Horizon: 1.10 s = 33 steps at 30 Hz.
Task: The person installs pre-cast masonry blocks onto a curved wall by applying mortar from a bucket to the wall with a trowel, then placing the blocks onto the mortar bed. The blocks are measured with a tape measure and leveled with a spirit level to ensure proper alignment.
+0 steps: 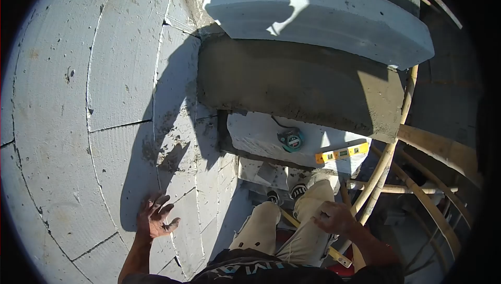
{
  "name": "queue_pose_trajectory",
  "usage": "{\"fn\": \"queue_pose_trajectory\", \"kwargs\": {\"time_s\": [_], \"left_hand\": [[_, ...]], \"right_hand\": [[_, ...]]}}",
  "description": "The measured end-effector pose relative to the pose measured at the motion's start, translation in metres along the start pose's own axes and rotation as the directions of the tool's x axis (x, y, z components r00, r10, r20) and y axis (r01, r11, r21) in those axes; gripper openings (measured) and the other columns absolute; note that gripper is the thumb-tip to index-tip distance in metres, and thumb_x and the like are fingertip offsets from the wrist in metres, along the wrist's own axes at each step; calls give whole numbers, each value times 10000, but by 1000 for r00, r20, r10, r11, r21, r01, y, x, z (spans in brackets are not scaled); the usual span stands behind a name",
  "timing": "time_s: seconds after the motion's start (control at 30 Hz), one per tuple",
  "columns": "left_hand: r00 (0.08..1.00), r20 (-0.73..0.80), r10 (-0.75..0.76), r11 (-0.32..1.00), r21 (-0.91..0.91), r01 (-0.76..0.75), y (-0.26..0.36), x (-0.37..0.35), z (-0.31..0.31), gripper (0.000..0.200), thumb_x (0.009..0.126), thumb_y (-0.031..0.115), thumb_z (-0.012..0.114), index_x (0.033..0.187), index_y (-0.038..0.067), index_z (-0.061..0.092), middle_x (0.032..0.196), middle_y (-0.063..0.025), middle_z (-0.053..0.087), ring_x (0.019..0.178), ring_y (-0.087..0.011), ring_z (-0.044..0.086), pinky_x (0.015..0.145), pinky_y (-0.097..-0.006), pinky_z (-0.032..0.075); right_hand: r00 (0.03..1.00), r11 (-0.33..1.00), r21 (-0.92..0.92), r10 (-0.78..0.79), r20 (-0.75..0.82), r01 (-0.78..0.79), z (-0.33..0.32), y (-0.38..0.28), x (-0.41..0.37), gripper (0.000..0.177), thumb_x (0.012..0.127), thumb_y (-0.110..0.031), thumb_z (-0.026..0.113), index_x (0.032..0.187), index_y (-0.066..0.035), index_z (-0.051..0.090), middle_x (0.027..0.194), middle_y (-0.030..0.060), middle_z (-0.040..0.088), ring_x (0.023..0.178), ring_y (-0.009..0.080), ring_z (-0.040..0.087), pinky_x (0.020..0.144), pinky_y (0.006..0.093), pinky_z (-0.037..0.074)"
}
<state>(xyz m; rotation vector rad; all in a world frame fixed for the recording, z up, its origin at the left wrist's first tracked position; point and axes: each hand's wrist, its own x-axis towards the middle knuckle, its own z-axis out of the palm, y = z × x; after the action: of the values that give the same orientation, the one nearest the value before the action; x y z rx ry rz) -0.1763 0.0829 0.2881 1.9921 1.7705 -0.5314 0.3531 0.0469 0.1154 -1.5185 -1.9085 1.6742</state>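
My left hand (155, 217) is held out in front of the white block wall (117, 91), palm partly turned up, its fingers dirty and spread with nothing in them. My right hand (334, 217) hovers by my right knee, fingers curled in, and no object shows in it. Ahead of my legs, a teal tape measure (290, 140) lies on a white block step (253, 132). To its right on the same step rests a short yellow spirit level (342, 152). Neither hand touches these tools.
A curved white block (323, 23) sits at the back, behind a grey mortar-covered ledge (282, 75). Bamboo scaffold poles (378, 177) and a wooden board (438, 151) run along the right. My shadow falls across the wall.
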Motion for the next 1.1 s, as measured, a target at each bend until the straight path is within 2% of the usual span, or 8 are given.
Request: {"fn": "queue_pose_trajectory", "kwargs": {"time_s": [0.07, 0.2, 0.33, 0.43, 0.63, 0.73, 0.93, 1.1], "left_hand": [[1000, -27, -12, 996, -85, 10, 1, 3, -4, 359, 683, 437, 806, 883, 145, 742, 1232, 15, 624, 1238, -243, 531, 999, -448, 464], [957, -179, 230, 968, 147, -205, -1, 2, -6, 410, 668, 429, 815, 922, 127, 704, 1195, 2, 637, 1178, -250, 572, 955, -423, 495], [858, -327, 396, 911, 256, -323, 3, 3, -10, 429, 650, 369, 831, 961, 120, 671, 1130, -36, 647, 1146, -270, 595, 903, -418, 529], [797, -428, 426, 905, 211, -370, -1, 4, -4, 387, 636, 305, 833, 933, 121, 665, 1117, -55, 642, 1123, -297, 608, 876, -436, 543], [782, -495, 379, 924, 150, -353, 3, -1, -7, 414, 622, 235, 827, 975, 108, 654, 1148, -95, 628, 1135, -347, 601, 896, -457, 540], [716, -604, 349, 911, 40, -411, 0, -3, -7, 413, 641, 181, 828, 1003, 94, 648, 1152, -115, 624, 1152, -358, 591, 933, -465, 523], [620, -749, 236, 876, -113, -470, 3, -10, -14, 348, 720, 122, 795, 1034, 69, 654, 1155, -152, 628, 1164, -379, 577, 992, -469, 478], [551, -802, 228, 805, -163, -571, -2, -9, -10, 288, 757, 115, 778, 1014, 53, 663, 1130, -166, 643, 1148, -373, 587, 975, -454, 475]], "right_hand": [[998, 994, -92, -60, -27, 58, 7, -2, -7, 315, 775, -381, 750, 856, -101, 630, 868, 76, 630, 845, 295, 632, 796, 432, 510], [966, 911, -406, -168, -197, 75, 40, -25, -26, 363, 752, -421, 747, 944, -124, 666, 992, 97, 603, 1001, 340, 561, 881, 484, 451], [904, 930, -363, -115, -412, -47, 78, -37, -27, 349, 710, -351, 773, 965, -130, 687, 1000, 90, 591, 1024, 353, 527, 873, 496, 428], [848, 932, -356, -132, -513, -71, 107, -18, -21, 291, 699, -287, 775, 932, -134, 690, 1008, 85, 592, 1023, 345, 519, 891, 486, 412], [806, 920, -386, -176, -565, -70, 116, -35, -20, 216, 709, -219, 763, 890, -133, 682, 1017, 81, 595, 1004, 339, 524, 884, 482, 415], [797, 913, -404, -209, -566, -48, 120, -42, -18, 205, 712, -186, 761, 886, -118, 678, 1026, 79, 599, 1014, 331, 535, 886, 467, 423], [774, 876, -438, -131, -620, -203, 133, -50, -12, 212, 775, -236, 724, 935, -106, 676, 1047, 105, 604, 1050, 339, 525, 934, 459, 423], [663, 867, -403, -121, -739, -292, 149, -58, -20, 307, 813, -268, 694, 1059, -87, 661, 1133, 147, 608, 1142, 361, 514, 1009, 465, 404]]}}
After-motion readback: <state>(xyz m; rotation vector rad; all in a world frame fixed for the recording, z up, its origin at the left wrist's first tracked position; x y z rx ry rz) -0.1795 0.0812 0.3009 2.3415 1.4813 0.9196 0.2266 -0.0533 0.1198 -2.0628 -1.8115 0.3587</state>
